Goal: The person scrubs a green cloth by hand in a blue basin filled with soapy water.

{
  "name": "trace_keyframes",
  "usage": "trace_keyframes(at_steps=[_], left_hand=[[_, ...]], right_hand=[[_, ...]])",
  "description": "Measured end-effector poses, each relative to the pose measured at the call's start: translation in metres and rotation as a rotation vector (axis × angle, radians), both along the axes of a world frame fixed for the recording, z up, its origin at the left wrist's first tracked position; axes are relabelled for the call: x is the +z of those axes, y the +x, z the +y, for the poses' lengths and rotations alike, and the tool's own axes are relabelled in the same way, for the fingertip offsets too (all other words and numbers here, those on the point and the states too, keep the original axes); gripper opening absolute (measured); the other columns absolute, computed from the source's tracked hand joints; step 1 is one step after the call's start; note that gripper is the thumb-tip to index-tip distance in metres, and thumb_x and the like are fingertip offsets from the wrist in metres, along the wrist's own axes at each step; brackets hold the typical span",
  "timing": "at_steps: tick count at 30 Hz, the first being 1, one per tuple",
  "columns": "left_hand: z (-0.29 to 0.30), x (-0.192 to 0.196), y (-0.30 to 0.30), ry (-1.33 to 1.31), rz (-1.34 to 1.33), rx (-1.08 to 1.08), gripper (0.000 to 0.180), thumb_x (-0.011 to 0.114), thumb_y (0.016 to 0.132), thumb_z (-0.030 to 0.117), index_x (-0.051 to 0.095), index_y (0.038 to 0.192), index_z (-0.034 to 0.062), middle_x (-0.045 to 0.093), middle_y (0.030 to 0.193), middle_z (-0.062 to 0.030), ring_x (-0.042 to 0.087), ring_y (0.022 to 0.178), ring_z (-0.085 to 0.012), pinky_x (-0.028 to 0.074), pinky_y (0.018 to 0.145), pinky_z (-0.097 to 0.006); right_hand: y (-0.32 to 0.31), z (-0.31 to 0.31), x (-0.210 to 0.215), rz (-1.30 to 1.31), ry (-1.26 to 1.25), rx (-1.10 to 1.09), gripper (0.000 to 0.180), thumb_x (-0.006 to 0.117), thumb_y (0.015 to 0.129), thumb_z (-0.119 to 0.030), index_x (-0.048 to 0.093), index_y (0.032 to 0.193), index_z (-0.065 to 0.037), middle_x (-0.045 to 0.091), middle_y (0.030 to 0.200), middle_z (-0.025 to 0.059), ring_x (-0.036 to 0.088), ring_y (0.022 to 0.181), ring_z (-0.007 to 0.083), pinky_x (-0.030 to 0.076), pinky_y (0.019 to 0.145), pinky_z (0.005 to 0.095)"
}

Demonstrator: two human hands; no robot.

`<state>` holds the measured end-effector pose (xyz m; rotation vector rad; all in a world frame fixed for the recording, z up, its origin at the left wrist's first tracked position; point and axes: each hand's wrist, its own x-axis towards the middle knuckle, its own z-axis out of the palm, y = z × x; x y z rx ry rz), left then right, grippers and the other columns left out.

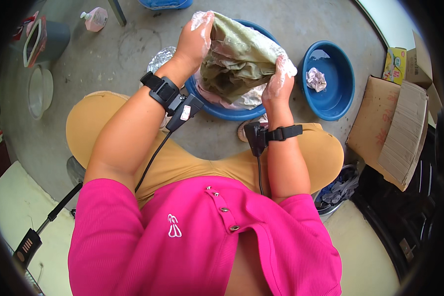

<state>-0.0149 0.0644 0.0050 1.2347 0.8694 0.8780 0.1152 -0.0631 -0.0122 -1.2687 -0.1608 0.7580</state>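
Note:
A wet olive-green garment (237, 64), coated with white suds along its upper part, is stretched between my two hands. My left hand (196, 37) grips its upper left corner, with foam over the knuckles. On the other side my right hand (279, 81), also sudsy, is closed on the right edge. Beneath the cloth stands a blue basin (222, 114), its rim showing around the garment. Pale, soapy fabric (251, 100) shows in the basin under the green cloth. The exact kind of garment cannot be made out.
A second blue basin (338, 93) on the right holds a crumpled pale pink cloth (315, 80). Cardboard boxes (380, 123) stand farther right. At the left are a grey bin (56, 42), a pale basin (43, 89) and a pink bottle (96, 19). A bucket of dark cloth (340, 187) sits by my right knee.

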Motion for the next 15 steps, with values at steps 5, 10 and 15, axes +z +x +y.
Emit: trace_keyframes(at_steps=[5, 10, 15], left_hand=[[0.021, 0.001, -0.011, 1.103, 0.398, -0.096, 0.025, 0.050, 0.084, 0.004, 0.054, 0.107, -0.0035, 0.057, 0.102, -0.0129, 0.055, 0.093, -0.0251, 0.042, 0.085, -0.033], [-0.011, 0.041, 0.012, 0.477, 0.093, -0.159, 0.017, 0.052, 0.084, 0.014, 0.056, 0.089, -0.0012, 0.058, 0.086, -0.0153, 0.055, 0.081, -0.0298, 0.043, 0.072, -0.032], [-0.025, 0.039, 0.020, 0.414, 0.247, -0.311, 0.018, 0.050, 0.085, 0.020, 0.056, 0.090, 0.0039, 0.059, 0.083, -0.0149, 0.054, 0.080, -0.0347, 0.044, 0.071, -0.035]], right_hand=[[0.014, 0.002, 0.033, 0.196, 0.341, 0.031, 0.029, 0.040, 0.091, -0.020, 0.047, 0.111, 0.000, 0.054, 0.109, 0.0108, 0.052, 0.100, 0.0232, 0.039, 0.089, 0.0357], [0.015, 0.003, 0.042, 0.187, 0.317, 0.196, 0.026, 0.048, 0.087, -0.013, 0.047, 0.110, 0.001, 0.054, 0.104, 0.0097, 0.052, 0.096, 0.0191, 0.042, 0.085, 0.0310], [-0.010, 0.004, 0.030, -0.526, -0.081, 0.572, 0.054, 0.072, 0.067, -0.013, 0.048, 0.113, 0.003, 0.055, 0.107, 0.0099, 0.052, 0.097, 0.0153, 0.042, 0.084, 0.0286]])
